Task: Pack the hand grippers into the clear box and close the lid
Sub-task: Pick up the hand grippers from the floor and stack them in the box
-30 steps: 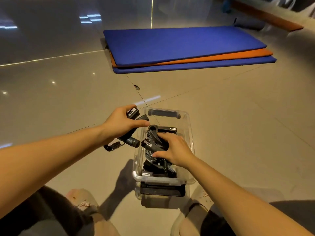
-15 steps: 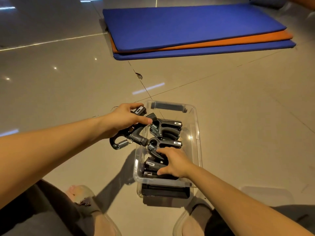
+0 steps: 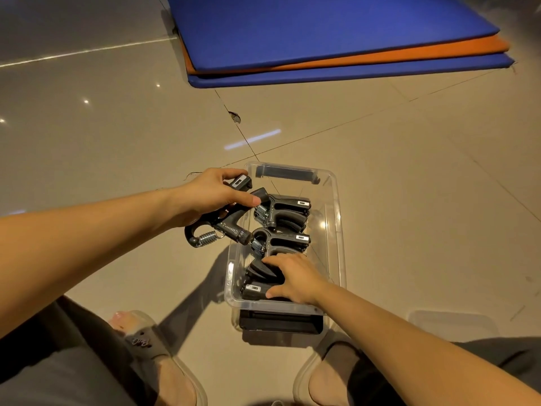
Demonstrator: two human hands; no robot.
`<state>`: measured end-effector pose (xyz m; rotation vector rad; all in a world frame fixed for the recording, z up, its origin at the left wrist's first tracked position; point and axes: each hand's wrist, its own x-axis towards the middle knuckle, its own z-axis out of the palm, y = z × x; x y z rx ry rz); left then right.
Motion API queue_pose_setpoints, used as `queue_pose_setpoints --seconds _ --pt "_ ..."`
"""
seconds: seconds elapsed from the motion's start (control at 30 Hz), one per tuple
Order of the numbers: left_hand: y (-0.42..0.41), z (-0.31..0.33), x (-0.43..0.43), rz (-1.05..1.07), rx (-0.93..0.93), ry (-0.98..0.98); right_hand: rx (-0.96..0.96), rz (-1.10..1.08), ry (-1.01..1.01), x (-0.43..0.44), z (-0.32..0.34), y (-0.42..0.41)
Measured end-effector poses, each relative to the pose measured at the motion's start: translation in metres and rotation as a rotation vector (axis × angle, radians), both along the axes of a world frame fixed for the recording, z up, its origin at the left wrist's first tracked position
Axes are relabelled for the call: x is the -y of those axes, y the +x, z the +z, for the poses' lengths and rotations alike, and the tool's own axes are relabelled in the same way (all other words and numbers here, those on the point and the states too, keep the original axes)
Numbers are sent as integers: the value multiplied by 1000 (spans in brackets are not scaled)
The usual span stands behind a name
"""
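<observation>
A clear plastic box (image 3: pixel 336 230) stands open on the tiled floor between my feet. Inside lie several black hand grippers: one at the far end (image 3: pixel 288 212), one in the middle (image 3: pixel 281 241) and one at the near end (image 3: pixel 257 276). My left hand (image 3: pixel 205 197) grips another black hand gripper (image 3: pixel 228 227) by its handles, over the box's left rim, its spring hanging outside. My right hand (image 3: pixel 295 276) presses with outstretched fingers on the near grippers inside the box. The clear lid (image 3: pixel 450 322) lies on the floor to the right.
Stacked blue and orange mats (image 3: pixel 336 33) lie on the floor beyond the box. My left foot in its sandal (image 3: pixel 152 347) and my right foot (image 3: pixel 330 370) flank the near end of the box. A black latch (image 3: pixel 281 323) sits on the near end of the box.
My right hand slid from the middle grippers to the near end of the box. My left hand brought its gripper closer over the left rim. The view tilted downward.
</observation>
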<state>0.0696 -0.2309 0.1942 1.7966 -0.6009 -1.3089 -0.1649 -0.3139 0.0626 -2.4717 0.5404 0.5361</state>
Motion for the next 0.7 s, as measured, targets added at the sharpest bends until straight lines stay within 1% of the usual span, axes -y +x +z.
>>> queue_pose_setpoints --seconds 0.17,0.23,0.3,0.37,0.4,0.47,0.5,0.6,0.7 --pt "-2 -4 1 -23 -10 5 25 -13 37 2 0 0" --pt "-3 -5 2 -23 -18 -3 28 -103 119 7 10 3" --pt "-3 -6 2 -33 -12 -13 138 -271 235 19 30 13" --pt "-4 -7 3 -58 21 -18 323 -496 385 36 61 28" --pt "-6 -7 4 -79 50 -15 404 -596 493 43 79 35" --pt "-9 -6 6 -128 114 -4 499 -696 688 53 109 48" --pt "-10 -5 7 -145 138 -9 497 -694 724 55 119 51" --pt "-11 -2 13 -173 182 -56 387 -620 728 53 130 55" --pt "-11 3 18 -228 225 -88 391 -636 823 52 128 54"
